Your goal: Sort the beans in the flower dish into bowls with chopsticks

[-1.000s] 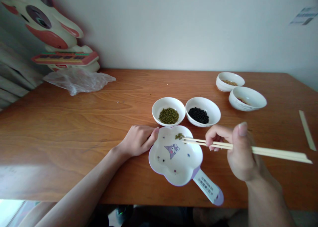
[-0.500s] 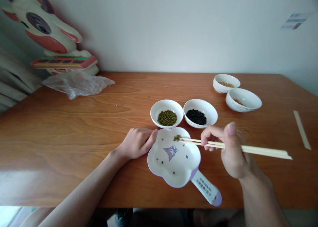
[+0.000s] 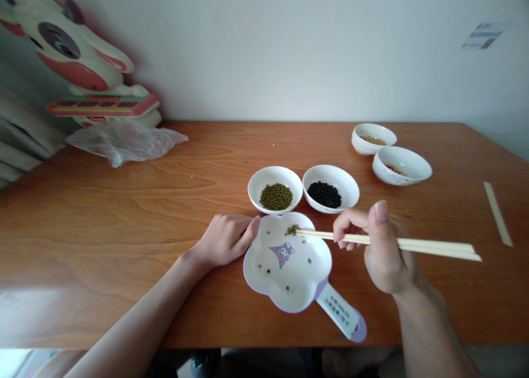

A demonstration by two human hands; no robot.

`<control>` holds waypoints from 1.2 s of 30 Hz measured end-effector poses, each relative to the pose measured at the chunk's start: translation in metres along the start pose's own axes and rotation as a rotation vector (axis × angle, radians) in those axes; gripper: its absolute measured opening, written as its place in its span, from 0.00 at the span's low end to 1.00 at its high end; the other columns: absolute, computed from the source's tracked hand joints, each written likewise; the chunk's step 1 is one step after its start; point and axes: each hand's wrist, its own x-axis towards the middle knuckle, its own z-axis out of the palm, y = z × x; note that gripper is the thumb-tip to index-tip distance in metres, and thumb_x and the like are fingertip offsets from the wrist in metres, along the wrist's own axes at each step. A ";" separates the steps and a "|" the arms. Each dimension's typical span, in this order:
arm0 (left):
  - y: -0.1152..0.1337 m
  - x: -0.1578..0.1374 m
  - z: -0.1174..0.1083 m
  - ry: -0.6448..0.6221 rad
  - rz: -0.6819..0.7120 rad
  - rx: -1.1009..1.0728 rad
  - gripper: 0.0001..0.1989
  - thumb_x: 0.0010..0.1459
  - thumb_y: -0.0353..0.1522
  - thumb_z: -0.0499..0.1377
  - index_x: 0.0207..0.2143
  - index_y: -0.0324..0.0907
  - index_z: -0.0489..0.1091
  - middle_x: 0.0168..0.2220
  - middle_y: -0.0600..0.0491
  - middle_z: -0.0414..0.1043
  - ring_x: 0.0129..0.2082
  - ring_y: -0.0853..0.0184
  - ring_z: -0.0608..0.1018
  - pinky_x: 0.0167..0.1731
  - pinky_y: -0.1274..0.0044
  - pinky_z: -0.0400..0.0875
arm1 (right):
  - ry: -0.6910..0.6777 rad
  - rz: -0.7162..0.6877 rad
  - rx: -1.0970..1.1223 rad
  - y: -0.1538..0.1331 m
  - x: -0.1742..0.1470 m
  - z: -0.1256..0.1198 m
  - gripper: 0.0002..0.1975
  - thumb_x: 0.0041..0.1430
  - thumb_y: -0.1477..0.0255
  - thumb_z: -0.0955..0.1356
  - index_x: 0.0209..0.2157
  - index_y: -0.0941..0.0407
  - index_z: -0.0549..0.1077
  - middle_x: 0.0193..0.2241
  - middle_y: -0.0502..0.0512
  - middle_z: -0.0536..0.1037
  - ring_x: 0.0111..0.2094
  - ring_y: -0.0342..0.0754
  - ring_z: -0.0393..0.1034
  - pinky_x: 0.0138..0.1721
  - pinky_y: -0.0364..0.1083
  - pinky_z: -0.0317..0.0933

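Note:
My right hand point(image 3: 382, 243) is closed around a pair of chopsticks point(image 3: 438, 247). Their tips sit close together at a small heap of mung beans point(image 3: 291, 230) near the far edge of a white, purple-rimmed, flower-shaped dish point(image 3: 301, 281). My left hand point(image 3: 229, 236) rests on the table with its thumb against the dish's left rim; its other fingers are curled and partly hidden. Just behind the dish stand a white bowl of green mung beans point(image 3: 276, 196) and, to its right, a bowl of black beans point(image 3: 324, 194). A dark bean point(image 3: 268, 271) lies lower in the dish.
Two more white bowls stand at the back right, one with pale grains point(image 3: 373, 140) and one with reddish bits point(image 3: 395, 169). A pale strip point(image 3: 498, 214) lies at the far right. A cow-shaped toy keyboard point(image 3: 101, 107) and a clear plastic bag point(image 3: 128, 141) are at the back left.
The chopstick tips have drawn closer together and shifted slightly at the heap, which now looks a little more spread. My left hand keeps its place by the dish.

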 end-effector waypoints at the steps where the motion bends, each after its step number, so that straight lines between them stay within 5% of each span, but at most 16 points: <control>1: 0.000 0.000 0.000 0.001 0.001 0.001 0.25 0.75 0.39 0.42 0.25 0.41 0.61 0.23 0.55 0.68 0.22 0.72 0.63 0.27 0.74 0.52 | -0.002 0.001 0.005 0.000 -0.001 0.000 0.40 0.73 0.48 0.45 0.24 0.53 0.73 0.20 0.51 0.72 0.25 0.46 0.67 0.29 0.47 0.57; 25: 0.001 0.001 -0.002 -0.005 -0.007 0.001 0.26 0.75 0.40 0.43 0.24 0.41 0.63 0.23 0.54 0.68 0.21 0.71 0.64 0.27 0.75 0.55 | 0.013 -0.029 0.024 -0.002 -0.001 0.002 0.40 0.74 0.49 0.46 0.23 0.53 0.73 0.19 0.53 0.72 0.24 0.48 0.67 0.28 0.49 0.56; 32: 0.002 0.000 -0.002 0.007 -0.003 -0.015 0.26 0.75 0.40 0.42 0.24 0.41 0.63 0.23 0.54 0.68 0.21 0.72 0.64 0.27 0.76 0.55 | 0.145 -0.054 0.021 -0.014 -0.001 -0.016 0.44 0.70 0.44 0.44 0.22 0.52 0.75 0.20 0.56 0.75 0.25 0.51 0.70 0.29 0.50 0.59; 36: 0.000 0.000 -0.001 -0.001 0.004 -0.021 0.26 0.75 0.40 0.42 0.24 0.41 0.63 0.23 0.54 0.68 0.22 0.71 0.65 0.27 0.76 0.56 | 0.415 -0.195 0.039 -0.027 0.012 -0.016 0.42 0.72 0.46 0.46 0.20 0.52 0.75 0.20 0.57 0.75 0.24 0.51 0.72 0.29 0.50 0.62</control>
